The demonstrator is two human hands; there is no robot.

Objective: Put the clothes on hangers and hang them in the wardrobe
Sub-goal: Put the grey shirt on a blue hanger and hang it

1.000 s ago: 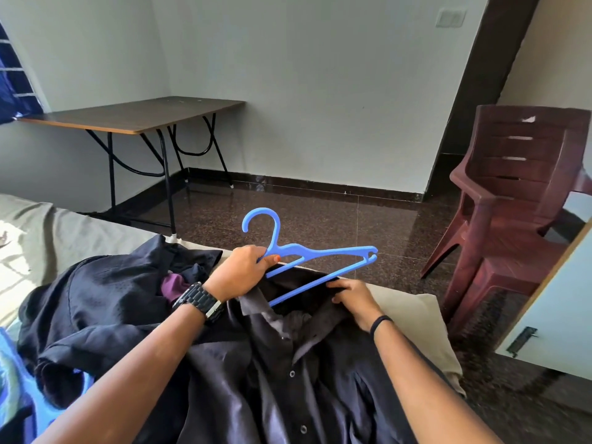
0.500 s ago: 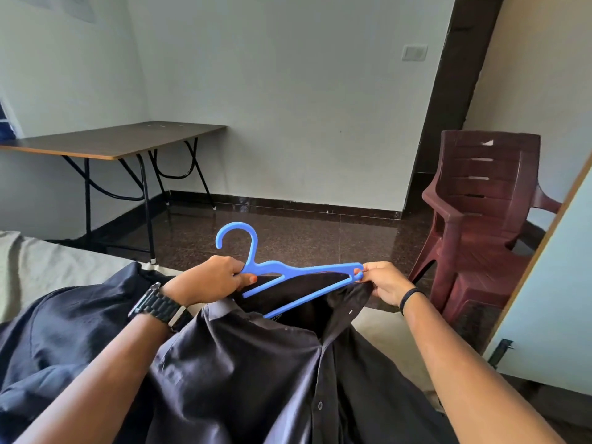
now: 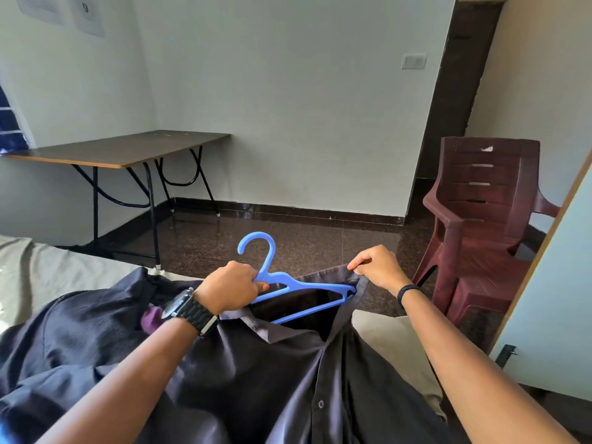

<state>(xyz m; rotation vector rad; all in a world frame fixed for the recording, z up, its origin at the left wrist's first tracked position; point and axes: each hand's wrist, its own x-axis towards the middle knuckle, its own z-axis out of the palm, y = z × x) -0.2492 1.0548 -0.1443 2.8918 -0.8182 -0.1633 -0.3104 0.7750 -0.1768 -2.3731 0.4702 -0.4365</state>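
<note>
Head view: my left hand grips a blue hanger inside a dark shirt; my right hand pinches its collar edge.

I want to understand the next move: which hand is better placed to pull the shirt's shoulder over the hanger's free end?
Probably the right hand. It already pinches the dark shirt edge beside the blue hanger tip, while the left hand grips the hanger near its hook.
</note>
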